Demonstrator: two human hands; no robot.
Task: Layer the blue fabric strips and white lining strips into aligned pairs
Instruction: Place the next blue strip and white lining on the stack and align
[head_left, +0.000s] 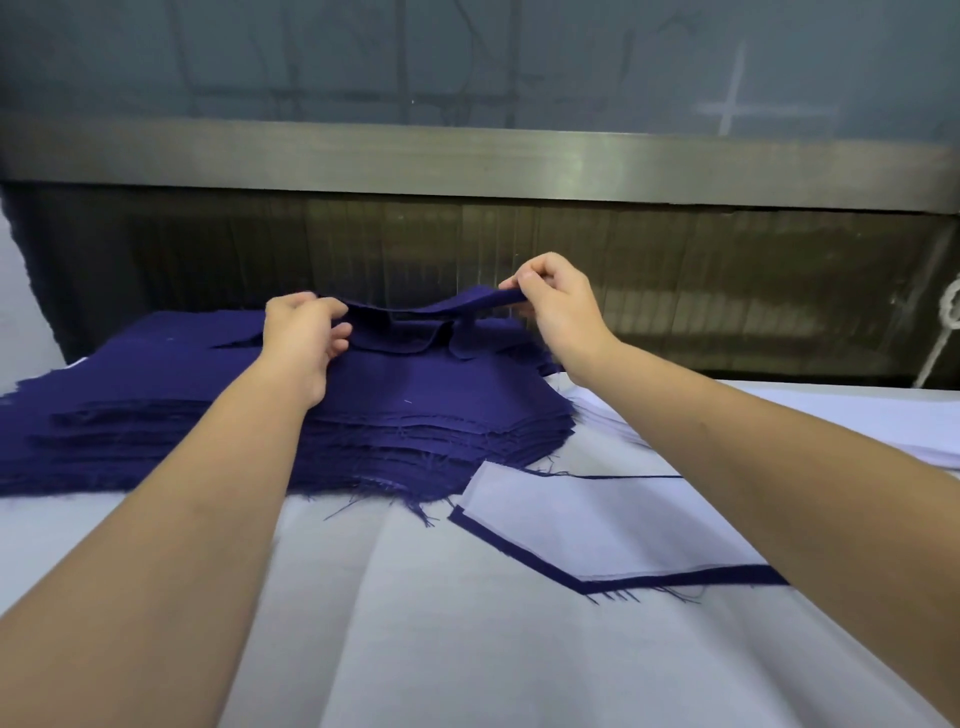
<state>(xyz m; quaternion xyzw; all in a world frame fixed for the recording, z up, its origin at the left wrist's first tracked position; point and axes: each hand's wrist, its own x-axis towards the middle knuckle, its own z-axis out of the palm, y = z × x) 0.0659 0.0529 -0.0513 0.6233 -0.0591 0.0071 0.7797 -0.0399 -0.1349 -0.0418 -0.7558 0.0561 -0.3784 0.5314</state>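
Left hand (306, 332): fingers curled, pinching the left end of a blue strip (431, 312). Right hand (556, 306): thumb and forefinger pinching the right end. The strip hangs slack between them, raised just above the far edge of the blue stack (311, 415), which lies at 9 o'clock of centre, its near edges frayed.

At 5 o'clock of the stack one pair (597, 525) lies flat on the table (467, 649): white lining uppermost, blue showing as a narrow border round it. White sheets (831, 405), apparently more lining, lie at 3 o'clock, partly hidden by the right forearm. A metal rail (467, 156) runs across at 12 o'clock.

Assessment: the step in hand is drawing one blue strip off the stack. Next move calls for carrying it toward 5 o'clock, laying it flat, then setting a lining piece on it with edges matched. Whether one layer or more is pinched cannot be told.
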